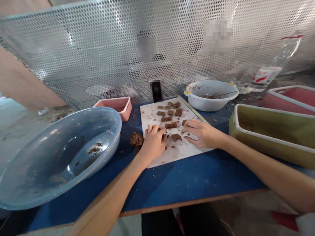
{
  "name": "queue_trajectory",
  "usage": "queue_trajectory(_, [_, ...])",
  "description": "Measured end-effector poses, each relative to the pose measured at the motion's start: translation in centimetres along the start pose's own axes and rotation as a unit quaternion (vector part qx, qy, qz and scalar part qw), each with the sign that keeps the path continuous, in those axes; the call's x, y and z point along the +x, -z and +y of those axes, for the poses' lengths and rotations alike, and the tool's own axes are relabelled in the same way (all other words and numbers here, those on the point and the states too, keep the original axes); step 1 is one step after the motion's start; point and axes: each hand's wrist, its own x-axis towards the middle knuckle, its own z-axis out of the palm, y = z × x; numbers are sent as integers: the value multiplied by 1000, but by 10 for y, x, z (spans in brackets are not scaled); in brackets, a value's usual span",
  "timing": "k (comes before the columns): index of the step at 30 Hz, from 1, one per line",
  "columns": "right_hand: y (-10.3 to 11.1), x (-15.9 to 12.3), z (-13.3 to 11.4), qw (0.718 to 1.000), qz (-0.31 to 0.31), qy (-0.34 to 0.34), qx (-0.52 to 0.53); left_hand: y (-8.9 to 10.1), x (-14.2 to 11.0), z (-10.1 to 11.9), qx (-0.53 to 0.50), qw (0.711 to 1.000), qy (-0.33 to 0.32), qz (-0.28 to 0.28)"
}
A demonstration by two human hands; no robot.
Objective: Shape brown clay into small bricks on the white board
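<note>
A white cutting board [182, 149] lies on the blue table and carries several small brown dough pieces [169, 113]. My left hand [154, 141] rests on the board's left part, its fingers curled over a brown piece that I can barely see. My right hand [200, 132] lies on the board's right side, palm down, fingers stretched toward a flat brown piece [176, 137] between the two hands. A lump of brown dough [136, 140] sits on the table just left of the board.
A large blue plastic bowl [44, 177] with crumbs fills the left. A pink tray [124, 113], a white bowl [221, 101], an olive tub [273, 144], a pink tub [292, 95] and a plastic bottle [270, 73] stand around. A perforated metal screen [103, 49] closes the back.
</note>
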Motion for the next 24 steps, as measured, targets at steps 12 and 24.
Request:
queue_trajectory(12, [1,0,0,1000,1,-5,3,5,-1,-5,27,998,58,-9])
queue_trajectory(24, [2,0,0,1000,11,-9,14,18,2,-10,2,997,40,63])
